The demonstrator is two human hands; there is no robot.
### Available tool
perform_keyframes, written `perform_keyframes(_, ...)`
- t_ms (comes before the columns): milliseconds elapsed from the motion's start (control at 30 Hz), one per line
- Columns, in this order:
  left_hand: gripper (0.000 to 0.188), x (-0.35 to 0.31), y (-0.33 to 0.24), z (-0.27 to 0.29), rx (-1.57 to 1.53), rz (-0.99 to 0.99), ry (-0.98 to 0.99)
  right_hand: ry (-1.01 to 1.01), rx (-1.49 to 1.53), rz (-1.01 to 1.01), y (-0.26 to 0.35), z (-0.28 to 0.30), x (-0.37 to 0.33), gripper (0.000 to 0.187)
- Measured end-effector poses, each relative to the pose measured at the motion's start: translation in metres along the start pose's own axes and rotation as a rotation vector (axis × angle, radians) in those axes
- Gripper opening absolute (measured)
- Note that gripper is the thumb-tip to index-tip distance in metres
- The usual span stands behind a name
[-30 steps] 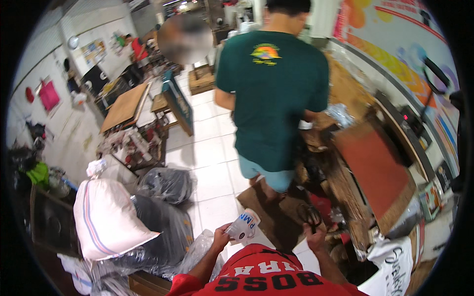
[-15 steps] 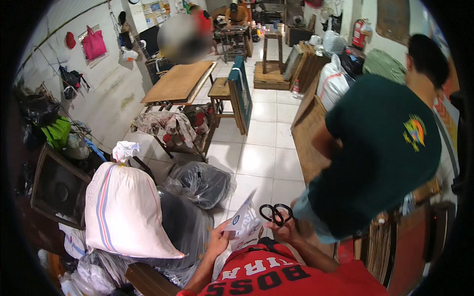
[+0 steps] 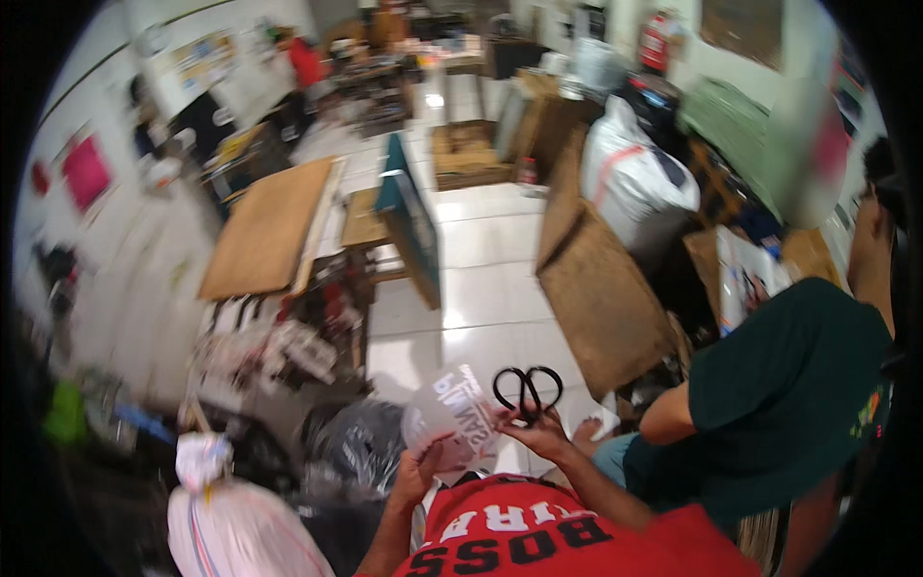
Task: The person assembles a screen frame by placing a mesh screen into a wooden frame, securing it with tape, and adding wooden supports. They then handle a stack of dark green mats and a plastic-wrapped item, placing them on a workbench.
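A pale, see-through-looking sheet (image 3: 440,412) with printed lettering is pinched in my left hand (image 3: 419,471), held up in front of my red shirt. In my right hand (image 3: 540,435) is a pair of scissors (image 3: 528,392), with its black looped handles pointing up and away from me. The scissor blades are hidden by the hand and the sheet. The sheet's right edge lies close beside my right fingers; whether they touch it I cannot tell.
A co-worker in a dark green shirt (image 3: 788,394) bends low, close on my right. To the left are a tied white sack (image 3: 240,529), a dark plastic-wrapped bundle (image 3: 361,447) and a board-topped table (image 3: 274,226). Brown boards (image 3: 606,288) and a white sack (image 3: 635,183) stand ahead right.
My view has swung to the right and blurred. The sheet now shows its face more broadly. The co-worker has shifted right and lower. Both hands keep their hold.
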State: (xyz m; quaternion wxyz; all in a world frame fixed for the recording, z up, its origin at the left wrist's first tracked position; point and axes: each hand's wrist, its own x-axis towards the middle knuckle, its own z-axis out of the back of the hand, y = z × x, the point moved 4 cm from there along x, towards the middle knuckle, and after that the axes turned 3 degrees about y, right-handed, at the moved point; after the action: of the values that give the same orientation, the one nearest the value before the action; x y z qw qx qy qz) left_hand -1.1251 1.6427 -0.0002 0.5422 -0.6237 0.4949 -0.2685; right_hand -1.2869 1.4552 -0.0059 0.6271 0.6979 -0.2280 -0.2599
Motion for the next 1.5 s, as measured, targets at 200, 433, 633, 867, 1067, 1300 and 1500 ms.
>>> perform_keyframes(200,0.035,0.179,-0.064,0.000,0.040,0.026,0.325,-0.326,0.148,-0.003,0.011,0.048,0.095,0.025)
perform_keyframes(433,0.033,0.347,-0.086,-0.038,0.215,0.163,0.633,-0.732,0.252,-0.094,0.022,0.096,0.153,0.025)
perform_keyframes(633,0.041,0.460,-0.078,-0.125,0.190,0.290,0.873,-0.962,0.091,0.075,0.036,0.203,0.194,0.029)
perform_keyframes(867,0.084,0.587,-0.094,-0.223,-0.302,0.412,1.013,-1.242,0.023,0.104,0.047,0.286,0.205,0.033)
perform_keyframes(1067,0.046,0.720,-0.044,-0.400,0.327,0.168,1.067,-1.603,0.077,0.032,0.008,0.324,0.182,0.038)
perform_keyframes(1300,0.029,0.719,0.044,-0.707,0.294,-0.300,1.409,-2.017,0.111,-0.352,0.021,0.322,0.178,0.031)
perform_keyframes(1500,0.032,0.694,0.120,-0.824,0.402,0.282,1.227,-2.355,0.248,-0.457,0.038,0.316,0.196,0.030)
